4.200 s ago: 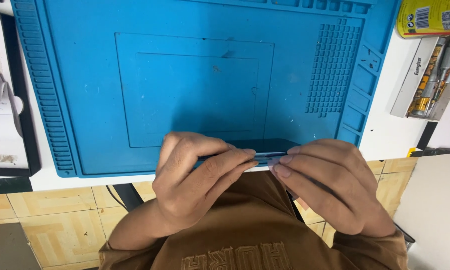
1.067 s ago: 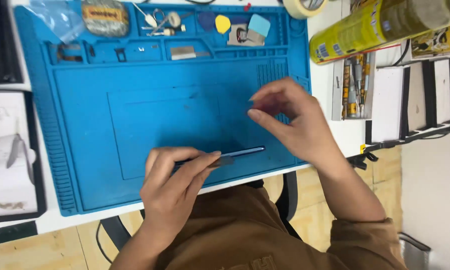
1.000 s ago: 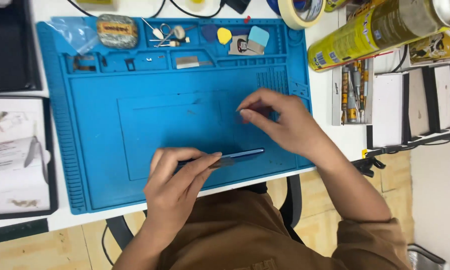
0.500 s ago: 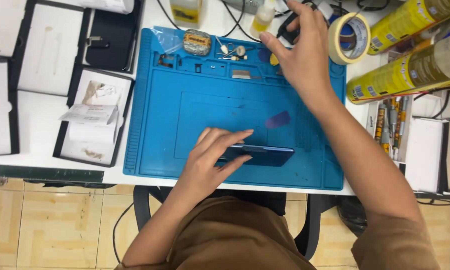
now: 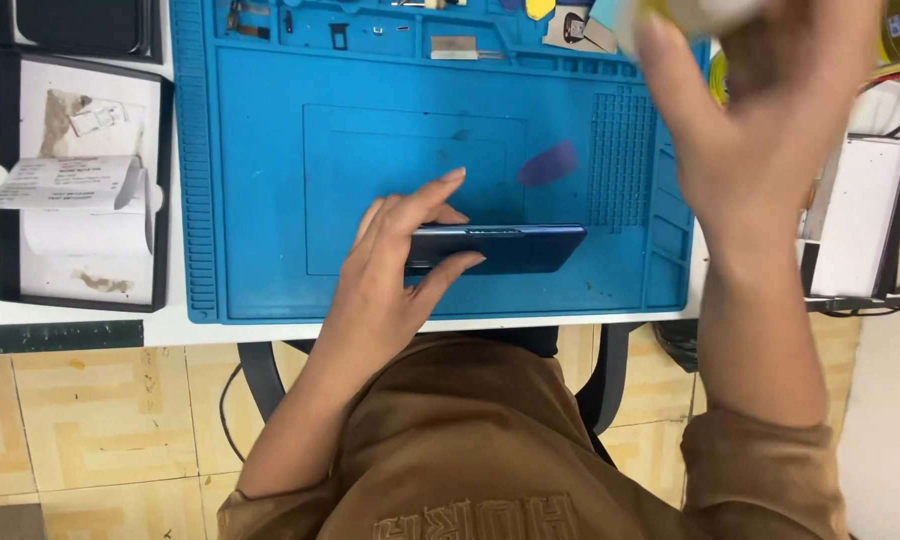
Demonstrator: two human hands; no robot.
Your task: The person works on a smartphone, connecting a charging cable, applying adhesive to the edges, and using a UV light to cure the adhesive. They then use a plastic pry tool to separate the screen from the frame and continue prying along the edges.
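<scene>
Two hands differ now: the right hand [image 5: 770,110] has come back raised, blurred, grip unclear; the left hand [image 5: 395,265] still pinches the dark smartphone [image 5: 515,248] near the blue mat's [image 5: 260,180] front edge. The black tray [image 5: 10,180] holds papers.

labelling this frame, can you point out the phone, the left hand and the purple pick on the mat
dark blue phone [image 5: 530,248]: head view, on its bare right half.
left hand [image 5: 390,262]: head view, on the back of the hand resting over the phone.
purple pick [image 5: 550,163]: head view, on the middle of its flat face.
</scene>
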